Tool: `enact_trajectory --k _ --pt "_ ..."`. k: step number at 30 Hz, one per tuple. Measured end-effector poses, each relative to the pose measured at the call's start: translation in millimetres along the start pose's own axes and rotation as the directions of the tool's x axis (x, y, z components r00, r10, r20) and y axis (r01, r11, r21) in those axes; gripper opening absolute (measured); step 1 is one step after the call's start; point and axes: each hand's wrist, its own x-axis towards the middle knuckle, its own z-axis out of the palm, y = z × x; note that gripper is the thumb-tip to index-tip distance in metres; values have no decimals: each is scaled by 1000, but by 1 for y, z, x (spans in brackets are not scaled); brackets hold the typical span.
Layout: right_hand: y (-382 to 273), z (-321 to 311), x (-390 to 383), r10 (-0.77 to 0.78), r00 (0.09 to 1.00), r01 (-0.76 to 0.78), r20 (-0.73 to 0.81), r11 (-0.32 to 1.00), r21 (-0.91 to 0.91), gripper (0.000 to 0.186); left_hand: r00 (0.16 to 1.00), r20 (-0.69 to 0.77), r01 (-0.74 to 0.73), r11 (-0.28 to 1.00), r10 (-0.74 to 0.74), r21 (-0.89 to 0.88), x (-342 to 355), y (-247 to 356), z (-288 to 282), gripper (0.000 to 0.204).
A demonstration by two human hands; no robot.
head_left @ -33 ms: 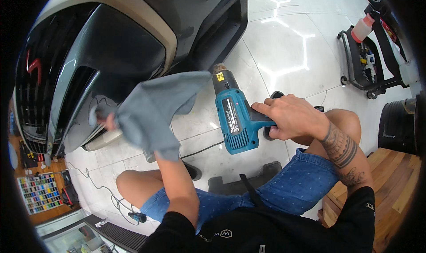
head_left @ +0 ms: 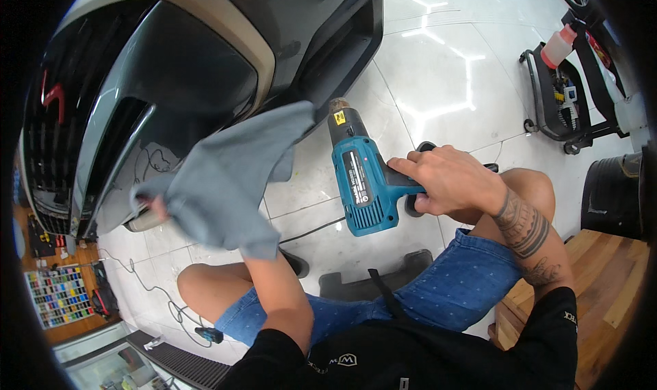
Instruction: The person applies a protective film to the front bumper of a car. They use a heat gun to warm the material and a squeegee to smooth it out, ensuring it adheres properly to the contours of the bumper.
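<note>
My right hand is wrapped round the handle of a teal and black heat gun. Its metal nozzle points away from me, toward the far side. A grey cloth drapes over my left hand, which grips it; only blurred fingertips show at its left end, and the rest of the hand is under the fabric. Both the hand and the cloth are in front of the lower edge of a dark glossy car bumper with a pale trim band. Whether the cloth touches the bumper I cannot tell.
A black rolling cart with a pink-topped spray bottle stands at the far right. Nearer on that side are a black drum and a wooden box. Cables trail over the white tiled floor at the left.
My left hand and the cloth have shifted slightly left and toward me. The right hand and the heat gun have hardly moved.
</note>
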Motion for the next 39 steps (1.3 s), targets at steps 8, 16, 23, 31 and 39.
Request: enact_trajectory --k 8,16,23,31,39 --pt "0 4 2 -170 982 171 -83 985 13 60 988 91 82 927 -123 367 -25 5 -60 38" --pt "-13 7 16 -243 968 239 -64 969 -62 68 880 421 -178 669 -221 722 -29 9 -74 37" --pt "-21 1 20 -275 960 269 -48 957 -106 70 932 362 -219 842 31 493 -65 17 -36 27" --pt "-22 1 18 -266 961 262 -76 963 -62 72 930 367 -198 880 30 431 -71 41 -26 20" --pt "-24 -3 18 -213 976 214 -48 977 17 66 931 365 -183 898 27 401 -56 55 -16 14"
